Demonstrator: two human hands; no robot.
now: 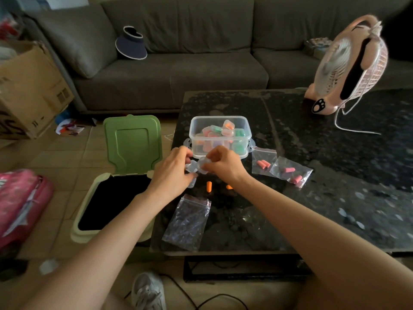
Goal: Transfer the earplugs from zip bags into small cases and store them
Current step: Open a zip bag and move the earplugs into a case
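Earplugs (209, 186) lie just below the small clear case (199, 164)

The small clear case is held up over the dark table (324, 198) by both hands. One side is pinched by the fingers of the left hand (172, 173). The other side is pinched by the fingers of the right hand (223, 164). The case looks pulled open, but this cannot be told for sure, because the plastic is see-through and partly covered.

Two orange earplugs are seen on the table. They lie on the person's side of the case, between the two wrists. One is in plain sight, and its long side points away from the person, toward the clear storage box (219, 117). The other one (229, 187) is half hidden by the right wrist, so which way it points cannot be told.

The plain one lies about midway between the hands, and the hidden one lies right beside the right hand. So only a short reach down and back is likely needed. The right hand is judged the nearer one, and the case would then have to be held by the left hand alone.

An empty zip bag (187, 220) lies nearer the table edge. Two more zip bags (260, 155) with pink earplugs (263, 164) inside lie near the right hand. The storage box is seen just behind the hands, with filled cases (228, 126) in it.
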